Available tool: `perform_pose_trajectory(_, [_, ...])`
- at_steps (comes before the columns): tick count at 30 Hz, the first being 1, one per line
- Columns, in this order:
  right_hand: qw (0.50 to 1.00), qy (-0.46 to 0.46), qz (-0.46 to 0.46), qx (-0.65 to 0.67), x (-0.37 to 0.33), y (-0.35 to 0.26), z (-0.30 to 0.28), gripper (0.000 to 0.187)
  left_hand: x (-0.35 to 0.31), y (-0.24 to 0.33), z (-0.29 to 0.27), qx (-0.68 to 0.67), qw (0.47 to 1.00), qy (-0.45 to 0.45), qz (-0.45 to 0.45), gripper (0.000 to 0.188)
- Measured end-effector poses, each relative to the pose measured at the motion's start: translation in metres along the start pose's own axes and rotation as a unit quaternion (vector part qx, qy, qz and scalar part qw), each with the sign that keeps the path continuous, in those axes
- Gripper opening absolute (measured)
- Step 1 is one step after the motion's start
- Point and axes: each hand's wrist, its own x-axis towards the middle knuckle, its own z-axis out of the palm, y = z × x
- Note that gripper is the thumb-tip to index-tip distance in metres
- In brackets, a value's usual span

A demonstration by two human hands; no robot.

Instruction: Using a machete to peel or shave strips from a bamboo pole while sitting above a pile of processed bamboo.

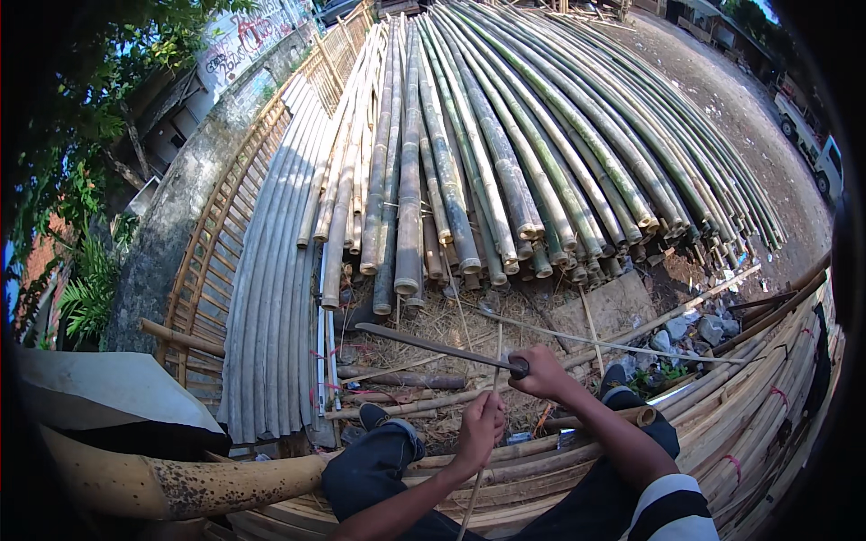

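Observation:
A long knife (pixel 424 343) with a dark blade extends leftward from my right hand (pixel 542 373), whose fingers are closed round its handle. My left hand (pixel 481 433) grips a thin bamboo strip (pixel 473 501) just below the blade. The strip runs from near my lap up past my fist, and its upper end shows above the knife. Blade and strip cross close to the handle; whether the edge bites into the strip I cannot tell. Both hands are in front of my bent knees, above split bamboo (pixel 532 471).
A large stack of bamboo poles (pixel 505 162) fans out ahead. Corrugated sheets (pixel 271 270) and a bamboo lattice (pixel 203 270) lean along the left. Bundled bamboo strips (pixel 749 433) lie at right, near stone rubble (pixel 690 332). A thick bamboo pole (pixel 198 487) juts in at lower left.

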Motion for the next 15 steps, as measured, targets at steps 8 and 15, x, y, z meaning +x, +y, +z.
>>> perform_pose_trajectory(8, [0.820,0.177,0.339,0.426,-0.003,0.085,-0.021,0.018,0.017,-0.021,-0.011,-0.029,0.986,-0.087,-0.141,0.023])
perform_pose_trajectory(15, [0.866,0.115,0.273,0.404,0.006,0.033,-0.012,0.019,0.042,-0.014,-0.031,-0.057,0.993,-0.062,-0.080,0.017])
